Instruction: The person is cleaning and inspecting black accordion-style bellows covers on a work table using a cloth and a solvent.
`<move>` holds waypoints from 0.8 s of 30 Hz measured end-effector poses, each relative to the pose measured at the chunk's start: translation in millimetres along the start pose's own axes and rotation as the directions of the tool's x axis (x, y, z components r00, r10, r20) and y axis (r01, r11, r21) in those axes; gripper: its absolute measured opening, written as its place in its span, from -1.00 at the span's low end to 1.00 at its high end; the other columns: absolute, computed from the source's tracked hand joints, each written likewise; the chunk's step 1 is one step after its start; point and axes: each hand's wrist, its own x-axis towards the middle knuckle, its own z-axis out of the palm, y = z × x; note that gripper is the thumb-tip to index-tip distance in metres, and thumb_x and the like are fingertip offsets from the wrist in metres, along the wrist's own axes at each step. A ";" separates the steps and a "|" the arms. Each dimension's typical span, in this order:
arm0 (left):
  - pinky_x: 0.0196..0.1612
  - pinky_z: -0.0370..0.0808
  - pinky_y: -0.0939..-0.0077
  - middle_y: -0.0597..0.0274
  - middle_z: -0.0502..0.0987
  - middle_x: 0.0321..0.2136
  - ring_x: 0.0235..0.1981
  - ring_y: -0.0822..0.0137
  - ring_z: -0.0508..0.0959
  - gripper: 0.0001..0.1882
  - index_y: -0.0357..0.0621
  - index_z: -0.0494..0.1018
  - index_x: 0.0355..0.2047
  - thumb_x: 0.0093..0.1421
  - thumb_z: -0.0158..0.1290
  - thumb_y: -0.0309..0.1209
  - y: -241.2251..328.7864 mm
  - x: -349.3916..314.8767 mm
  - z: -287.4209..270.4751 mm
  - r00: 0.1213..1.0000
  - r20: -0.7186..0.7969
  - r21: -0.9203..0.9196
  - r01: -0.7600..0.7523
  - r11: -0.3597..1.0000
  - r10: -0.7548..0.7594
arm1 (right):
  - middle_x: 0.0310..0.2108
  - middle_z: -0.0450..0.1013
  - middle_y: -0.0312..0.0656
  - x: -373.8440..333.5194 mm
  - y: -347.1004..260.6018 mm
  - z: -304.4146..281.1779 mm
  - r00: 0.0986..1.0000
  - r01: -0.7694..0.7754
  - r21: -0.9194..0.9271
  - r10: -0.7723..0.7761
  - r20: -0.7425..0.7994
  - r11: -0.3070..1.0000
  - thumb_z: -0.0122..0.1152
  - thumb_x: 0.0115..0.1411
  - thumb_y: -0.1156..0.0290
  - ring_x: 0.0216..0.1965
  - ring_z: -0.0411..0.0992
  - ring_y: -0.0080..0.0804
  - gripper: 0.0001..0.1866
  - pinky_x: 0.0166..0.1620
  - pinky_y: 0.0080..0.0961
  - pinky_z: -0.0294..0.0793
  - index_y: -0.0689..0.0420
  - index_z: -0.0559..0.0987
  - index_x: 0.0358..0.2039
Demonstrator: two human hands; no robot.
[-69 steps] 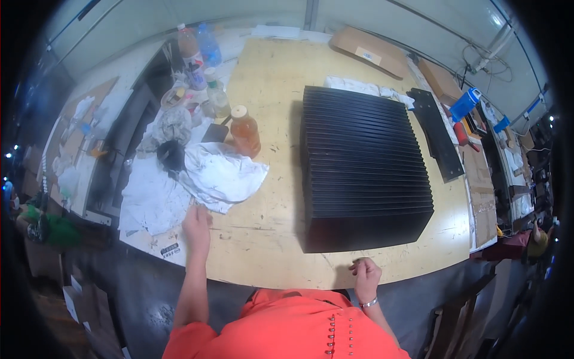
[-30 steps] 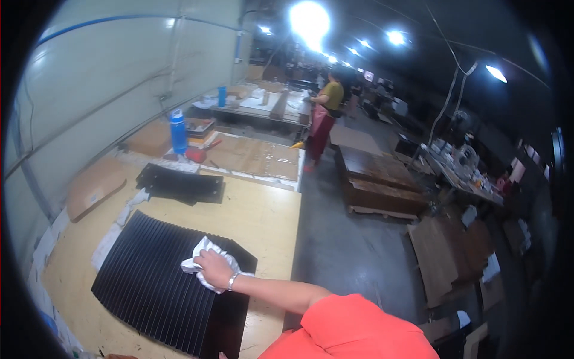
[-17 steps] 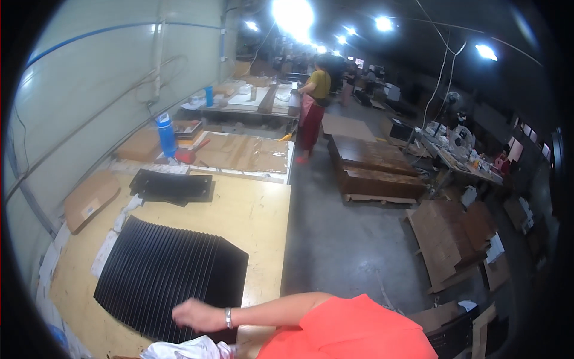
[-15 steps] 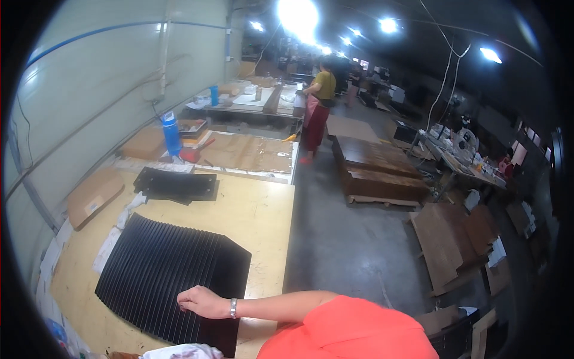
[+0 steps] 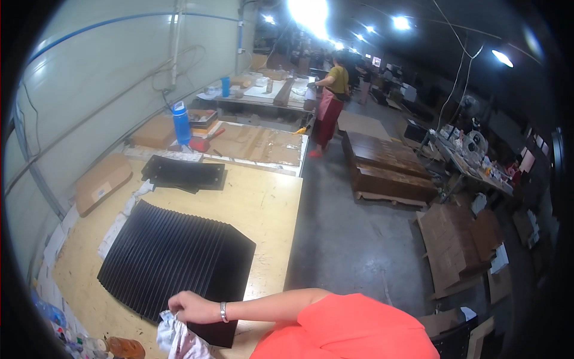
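My right hand (image 5: 197, 307), a metal band at its wrist, is closed on a crumpled white cloth (image 5: 176, 336) with faint coloured patches. It hovers at the near edge of a black ribbed panel (image 5: 167, 257), with the cloth hanging from the fingers. The panel lies on a pale yellow tabletop (image 5: 272, 209); narrow ridges run over most of it, and its right-hand strip is smooth. Beyond it rest several flat black pieces (image 5: 185, 173), stacked. My left hand is out of view.
A brown board (image 5: 104, 185) lies at the table's left. Farther back are a blue bottle (image 5: 181, 122), a red-handled tool (image 5: 203, 142) and a cardboard sheet (image 5: 263, 143). Bottles, one of amber liquid (image 5: 125, 347), stand near left. A person (image 5: 330, 99) works at another table.
My right hand has moved toward me from over the panel and taken hold of the cloth, which lay at the lower edge and is now raised. The whole view has shifted slightly.
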 end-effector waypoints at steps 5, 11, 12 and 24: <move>-0.08 0.45 0.33 -0.03 0.53 -0.20 -0.16 0.17 0.50 -0.66 -0.48 0.40 -0.03 0.26 -0.05 -0.46 -4.3 -2.8 18.0 0.998 0.059 0.047 -0.013 0.999 0.011 | -0.13 0.44 -0.09 -8.5 -16.6 -8.5 0.976 0.037 -0.512 -0.141 -0.165 0.858 0.16 -0.14 0.60 -0.05 0.40 -0.21 -0.73 -0.12 -0.36 0.46 0.22 0.56 -0.32; -0.06 0.45 0.33 -0.03 0.52 -0.18 -0.14 0.17 0.50 -0.65 -0.48 0.39 -0.01 0.26 -0.05 -0.47 -2.3 -5.4 30.5 0.995 0.098 0.088 -0.019 0.996 0.010 | -0.36 0.49 0.00 -37.8 26.8 79.3 0.807 0.412 -0.109 -0.307 0.504 0.904 0.26 -0.04 0.42 -0.33 0.44 -0.21 -0.75 -0.25 -0.29 0.44 0.22 0.59 -0.31; -0.06 0.44 0.33 -0.03 0.52 -0.17 -0.14 0.17 0.50 -0.65 -0.48 0.39 -0.01 0.26 -0.05 -0.47 -3.3 -4.4 29.1 0.996 0.094 0.090 -0.018 0.996 0.009 | -0.52 0.53 0.02 -40.5 31.4 89.5 0.686 0.266 -0.032 -0.166 0.709 0.963 0.26 0.06 0.33 -0.49 0.46 -0.24 -0.80 -0.36 -0.25 0.42 0.22 0.62 -0.41; -0.03 0.44 0.33 -0.03 0.51 -0.13 -0.10 0.17 0.49 -0.63 -0.48 0.37 0.02 0.26 -0.06 -0.47 -4.2 -8.3 37.5 0.985 0.170 0.115 -0.030 0.993 0.011 | -0.56 0.43 -0.42 -51.3 -23.0 63.0 0.719 -0.543 0.460 0.106 0.687 0.703 0.25 0.19 0.39 -0.52 0.34 -0.62 -0.84 -0.43 -0.57 0.37 0.15 0.54 -0.48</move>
